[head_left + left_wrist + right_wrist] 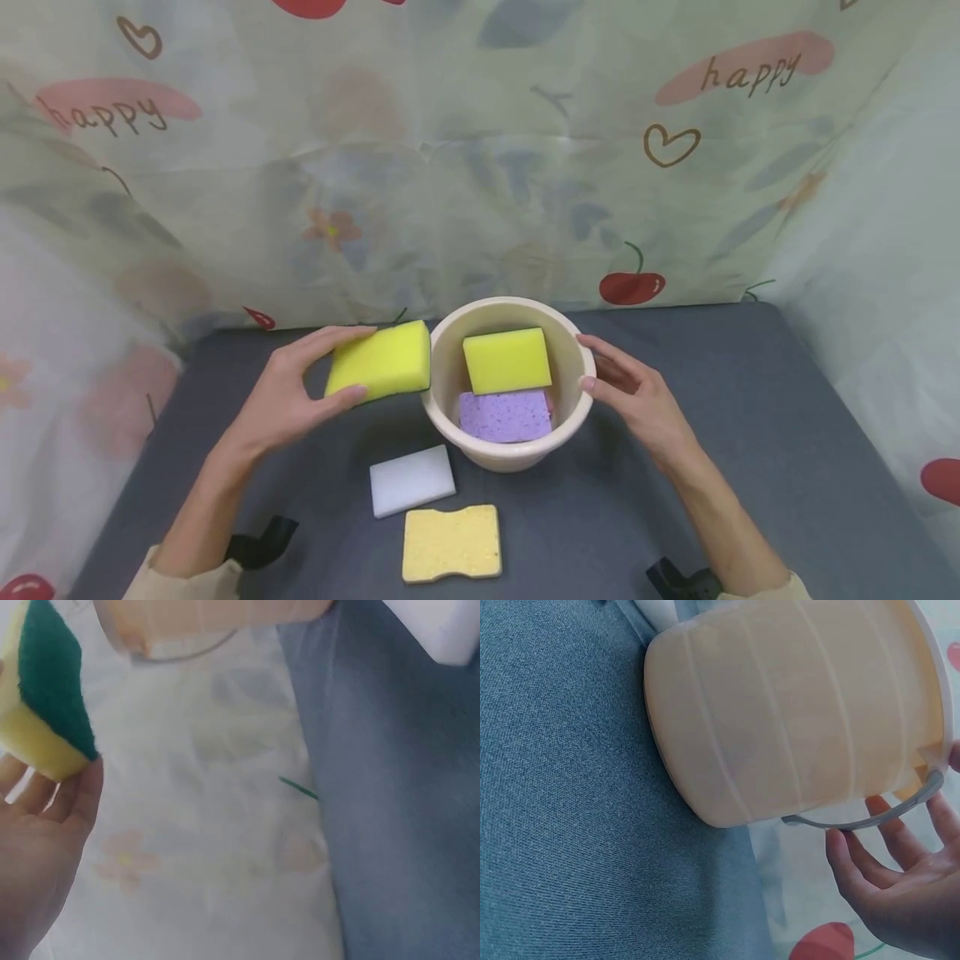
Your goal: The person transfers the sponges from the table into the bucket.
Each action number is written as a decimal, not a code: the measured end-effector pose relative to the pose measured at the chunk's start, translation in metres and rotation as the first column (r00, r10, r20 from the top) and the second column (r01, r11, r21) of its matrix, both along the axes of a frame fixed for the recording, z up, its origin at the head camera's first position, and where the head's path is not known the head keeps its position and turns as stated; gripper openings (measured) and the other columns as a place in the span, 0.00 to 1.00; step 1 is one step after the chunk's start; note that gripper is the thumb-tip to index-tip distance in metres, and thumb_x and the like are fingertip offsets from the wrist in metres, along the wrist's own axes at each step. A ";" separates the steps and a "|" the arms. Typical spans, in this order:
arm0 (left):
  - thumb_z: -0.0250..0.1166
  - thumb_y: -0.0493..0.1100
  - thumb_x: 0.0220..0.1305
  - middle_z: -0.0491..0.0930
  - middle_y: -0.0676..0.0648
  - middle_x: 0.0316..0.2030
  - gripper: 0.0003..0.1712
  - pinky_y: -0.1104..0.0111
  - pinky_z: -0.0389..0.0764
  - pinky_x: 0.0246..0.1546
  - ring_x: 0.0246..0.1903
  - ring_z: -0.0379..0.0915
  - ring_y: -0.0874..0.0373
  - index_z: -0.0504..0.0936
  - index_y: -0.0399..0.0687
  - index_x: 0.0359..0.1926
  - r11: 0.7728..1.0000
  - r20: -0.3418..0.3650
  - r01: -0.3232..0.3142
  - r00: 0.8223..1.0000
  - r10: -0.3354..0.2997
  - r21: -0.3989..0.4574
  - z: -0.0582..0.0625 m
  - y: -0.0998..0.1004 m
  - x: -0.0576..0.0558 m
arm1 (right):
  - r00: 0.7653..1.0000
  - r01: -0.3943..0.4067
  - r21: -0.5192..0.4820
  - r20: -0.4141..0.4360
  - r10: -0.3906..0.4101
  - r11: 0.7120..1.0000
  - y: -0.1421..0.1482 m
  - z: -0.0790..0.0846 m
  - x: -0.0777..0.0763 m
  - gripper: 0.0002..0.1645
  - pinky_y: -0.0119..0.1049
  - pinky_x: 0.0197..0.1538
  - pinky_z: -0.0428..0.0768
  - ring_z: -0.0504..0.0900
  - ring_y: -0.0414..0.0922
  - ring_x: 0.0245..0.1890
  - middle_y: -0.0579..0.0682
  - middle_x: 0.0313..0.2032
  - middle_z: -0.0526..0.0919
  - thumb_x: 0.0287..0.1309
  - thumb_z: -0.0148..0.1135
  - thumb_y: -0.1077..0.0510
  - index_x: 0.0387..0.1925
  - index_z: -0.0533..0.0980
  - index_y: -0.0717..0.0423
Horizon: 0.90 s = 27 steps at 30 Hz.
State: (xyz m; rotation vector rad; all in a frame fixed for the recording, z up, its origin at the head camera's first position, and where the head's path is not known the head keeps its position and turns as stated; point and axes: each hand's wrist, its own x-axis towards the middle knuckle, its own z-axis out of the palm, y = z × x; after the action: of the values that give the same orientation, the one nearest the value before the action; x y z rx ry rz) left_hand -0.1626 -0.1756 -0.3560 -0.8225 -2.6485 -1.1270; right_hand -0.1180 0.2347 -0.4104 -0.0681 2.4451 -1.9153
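My left hand [288, 387] grips a yellow sponge [382, 362] between thumb and fingers, at the left rim of a cream bucket [504, 454]. A green scouring side on this sponge [56, 679] shows in the left wrist view. At the bucket's right rim, my right hand [647, 408] holds on with thumb and fingertips. Some of its fingers lie by the grey handle [870, 822] in the right wrist view. Inside the bucket, another yellow sponge [508, 361] leans above a speckled purple sponge [506, 416]. A sliver of something pinkish shows beside the purple one, mostly hidden.
On the dark grey tabletop [750, 433], a white rectangular sponge [412, 481] lies in front of the bucket, to the left. Nearer me is a pale yellow sponge [452, 544] with notched long sides. A patterned curtain [450, 200] hangs behind the table.
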 end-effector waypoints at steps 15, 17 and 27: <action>0.77 0.57 0.52 0.79 0.60 0.55 0.34 0.58 0.76 0.51 0.52 0.74 0.63 0.79 0.65 0.61 0.991 0.028 0.127 0.992 -0.126 -0.031 0.022 0.037 -0.004 | 1.000 -0.008 -0.003 0.002 0.008 1.000 -0.002 0.002 0.000 0.33 0.55 0.66 0.68 0.74 0.48 0.63 0.50 0.64 0.75 0.65 0.65 0.51 0.70 0.69 0.40; 0.77 0.58 0.52 0.79 0.60 0.55 0.34 0.58 0.76 0.50 0.51 0.74 0.63 0.79 0.65 0.61 0.989 0.031 0.144 0.989 -0.143 -0.034 0.024 0.042 -0.005 | 1.000 -0.010 0.002 0.007 0.010 1.000 -0.001 0.002 0.001 0.33 0.47 0.65 0.70 0.74 0.47 0.62 0.49 0.63 0.75 0.65 0.65 0.50 0.70 0.68 0.38; 0.73 0.58 0.57 0.78 0.58 0.58 0.33 0.60 0.75 0.55 0.57 0.73 0.62 0.78 0.59 0.63 0.969 0.028 0.243 0.970 -0.242 -0.050 0.032 0.070 -0.010 | 1.000 -0.015 0.034 -0.006 0.015 0.999 -0.001 0.001 0.000 0.34 0.38 0.62 0.72 0.75 0.44 0.62 0.50 0.64 0.75 0.65 0.65 0.47 0.71 0.67 0.38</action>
State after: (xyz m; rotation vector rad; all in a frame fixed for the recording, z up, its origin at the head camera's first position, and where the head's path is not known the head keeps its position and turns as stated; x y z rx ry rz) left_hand -0.1729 -0.1058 -0.3240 -1.1778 -2.6609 -1.1261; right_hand -0.1180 0.2340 -0.4091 -0.0910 2.4732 -1.8697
